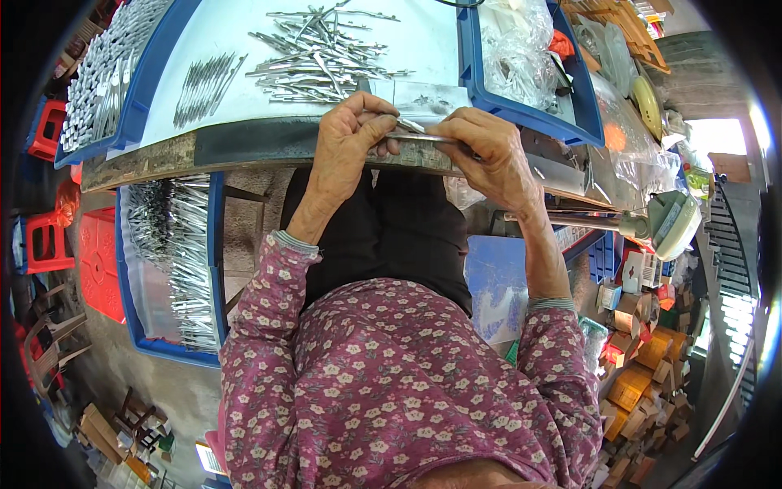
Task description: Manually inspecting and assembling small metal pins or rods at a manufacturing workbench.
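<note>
The person's left hand and right hand met above the near edge of the bench, both grips closed on a slim silvery metal piece that ran left to right between them. A short bright part showed beside it at the left fingertips; whether it was separate could not be told.

Just beyond the hands lay a flat grey plate with dark smudges. Farther off, a loose heap of slim metal pieces spread over a pale sheet, and to its left a neater row of similar pieces lay side by side, slanted.

A blue tray packed with metal pieces stood at the far left, while another blue tray on the right held clear plastic bags. Below the bench, on the left, a third blue tray contained more silvery pieces.
</note>
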